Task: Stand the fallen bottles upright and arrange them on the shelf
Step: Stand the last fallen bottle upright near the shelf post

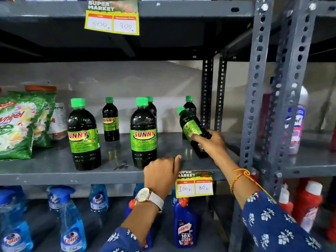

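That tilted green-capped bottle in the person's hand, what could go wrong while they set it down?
1. The right hand holds the tilted bottle close in front of a small upright bottle; swinging it up could knock that one over.
2. The grip is low on the body, so the bottle might slip.
3. The left hand rests at the shelf edge near a large bottle and could bump it.

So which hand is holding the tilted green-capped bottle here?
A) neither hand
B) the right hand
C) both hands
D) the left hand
B: the right hand grips the tilted bottle around its lower body, while the left hand rests empty on the shelf edge.
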A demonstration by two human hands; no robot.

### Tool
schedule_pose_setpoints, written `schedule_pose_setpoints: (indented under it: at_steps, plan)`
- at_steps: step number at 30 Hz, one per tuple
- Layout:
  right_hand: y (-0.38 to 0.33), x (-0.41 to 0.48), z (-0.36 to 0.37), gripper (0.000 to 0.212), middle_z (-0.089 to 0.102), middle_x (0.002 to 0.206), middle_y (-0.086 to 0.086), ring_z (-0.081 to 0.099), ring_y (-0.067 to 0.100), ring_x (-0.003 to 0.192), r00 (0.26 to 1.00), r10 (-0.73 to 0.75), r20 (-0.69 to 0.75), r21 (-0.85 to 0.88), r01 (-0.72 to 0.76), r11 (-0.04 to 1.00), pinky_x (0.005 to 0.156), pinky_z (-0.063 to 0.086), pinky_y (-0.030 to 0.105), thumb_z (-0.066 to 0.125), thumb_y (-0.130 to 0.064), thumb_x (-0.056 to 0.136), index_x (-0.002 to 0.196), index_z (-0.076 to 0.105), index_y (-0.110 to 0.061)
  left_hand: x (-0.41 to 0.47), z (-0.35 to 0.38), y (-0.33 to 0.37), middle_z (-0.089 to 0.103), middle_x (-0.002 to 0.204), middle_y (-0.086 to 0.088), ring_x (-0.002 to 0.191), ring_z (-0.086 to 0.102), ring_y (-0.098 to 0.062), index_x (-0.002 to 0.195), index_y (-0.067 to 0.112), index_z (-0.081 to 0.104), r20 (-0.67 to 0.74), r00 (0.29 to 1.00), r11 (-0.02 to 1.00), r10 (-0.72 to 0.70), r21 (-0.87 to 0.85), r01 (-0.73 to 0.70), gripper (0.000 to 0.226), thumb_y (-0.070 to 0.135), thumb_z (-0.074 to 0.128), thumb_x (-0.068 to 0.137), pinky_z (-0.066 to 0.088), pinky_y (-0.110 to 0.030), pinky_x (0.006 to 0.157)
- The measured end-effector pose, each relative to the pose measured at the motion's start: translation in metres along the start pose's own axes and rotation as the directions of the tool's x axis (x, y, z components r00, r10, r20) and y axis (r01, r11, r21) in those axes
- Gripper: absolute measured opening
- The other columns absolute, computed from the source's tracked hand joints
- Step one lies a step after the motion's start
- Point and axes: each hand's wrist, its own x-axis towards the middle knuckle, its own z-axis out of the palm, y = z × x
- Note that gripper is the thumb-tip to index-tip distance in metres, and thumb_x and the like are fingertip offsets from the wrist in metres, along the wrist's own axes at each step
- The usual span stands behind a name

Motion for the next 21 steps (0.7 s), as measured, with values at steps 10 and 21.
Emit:
schedule_pose_setpoints:
  at_steps: [10,21]
  plan:
    - [0.023,0.005,-0.016,0.04,0.063,0.121,0.006,0.056,0.021,0.114,0.942,-0.004,0.335,0.2,-0.067,0.977,0.106,0.038,0.039,0.07,-0.021,0.079,0.117,0.057,-0.015,0.0,-0.001,-0.003,0.061,0.05,-0.008,0.043,0.056,-0.032,0.055,0.014,0.056,-0.017,0.999,0.997,0.032,-0.076,-0.033,0.043,0.04,0.053,0.089,0.024,-0.023,0.042]
    - [0.023,0.0,-0.014,0.068,0.058,0.117,0.007,0.055,0.024,0.111,0.977,-0.03,0.213,0.226,-0.019,0.974,0.098,0.043,0.036,0.082,-0.012,0.064,0.118,0.042,-0.015,-0.004,0.003,-0.005,0.067,0.065,-0.008,0.058,0.061,-0.033,0.071,0.015,0.062,-0.051,0.998,0.993,0.045,-0.11,-0.05,0.04,0.044,0.045,0.092,0.031,-0.026,0.047]
